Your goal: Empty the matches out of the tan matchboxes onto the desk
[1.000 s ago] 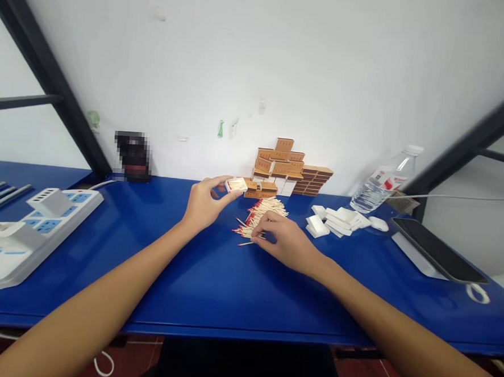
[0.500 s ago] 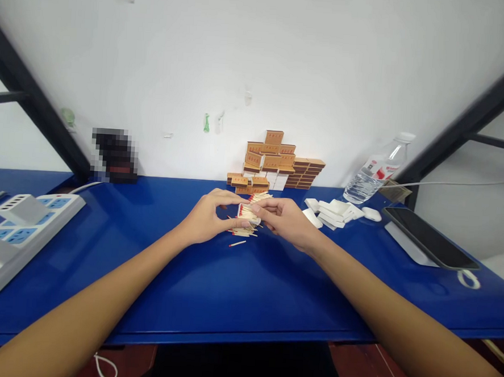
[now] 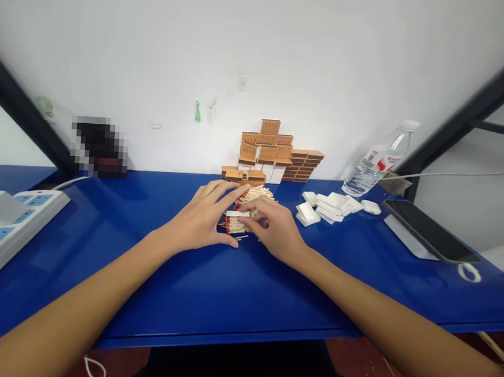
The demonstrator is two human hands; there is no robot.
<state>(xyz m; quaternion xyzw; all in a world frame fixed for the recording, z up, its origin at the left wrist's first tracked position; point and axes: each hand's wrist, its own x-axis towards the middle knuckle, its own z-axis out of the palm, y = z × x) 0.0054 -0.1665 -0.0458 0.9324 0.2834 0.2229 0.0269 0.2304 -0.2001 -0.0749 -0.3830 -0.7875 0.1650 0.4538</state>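
Observation:
A white matchbox tray [image 3: 237, 214] with matches in and around it lies between my two hands. My left hand [image 3: 201, 216] is open on its left, thumb and fingers spread apart around the tray and the matches. At the tray's right end, my right hand [image 3: 277, 227] is closed, its thumb and forefinger pinching the tray's edge. Its fingers partly cover the tray. Behind them lies a pile of red-tipped matches [image 3: 255, 194]. A few loose matches [image 3: 241, 237] rest on the blue table near my left thumb.
Stacked matchboxes [image 3: 268, 153] stand against the wall. Several empty white trays [image 3: 331, 205] lie to the right, near a water bottle [image 3: 370, 167], a white case [image 3: 371, 207] and a phone [image 3: 429, 230] on a stand. A power strip [image 3: 23, 220] sits at left.
My left hand has let go of the matchbox tray and spread its fingers. My right fingers now pinch the tray, which stands slightly tilted. The camera view has shifted a little.

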